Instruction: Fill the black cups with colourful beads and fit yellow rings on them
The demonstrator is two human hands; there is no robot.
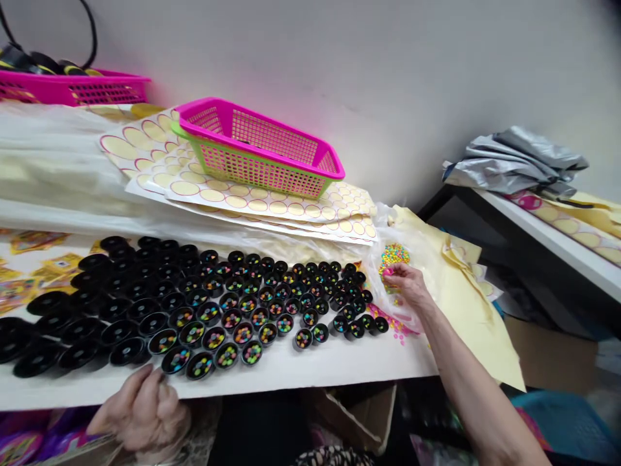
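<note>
Many small black cups (213,338) stand in close rows on the white table. Those in the middle and right hold little coloured balls; the left ones look bare inside. My right hand (407,283), fingers pinched on a small pink object (389,272) of unclear kind, is at a clear plastic bag. Inside it lies a heap of multicoloured balls (394,255), partly covered by the hand. By the table's front edge, my left hand (145,409) is closed, knuckles up, just below the nearest cups. What its fingers hold, if anything, is hidden.
Stacked pink and green baskets (262,158) sit on sticker sheets (237,200) behind the cups. Pink pieces (398,331) are scattered right of the cups. Yellow paper (478,323) overhangs the right end. A shelf (538,213) bearing silver bags (519,158) is farther right.
</note>
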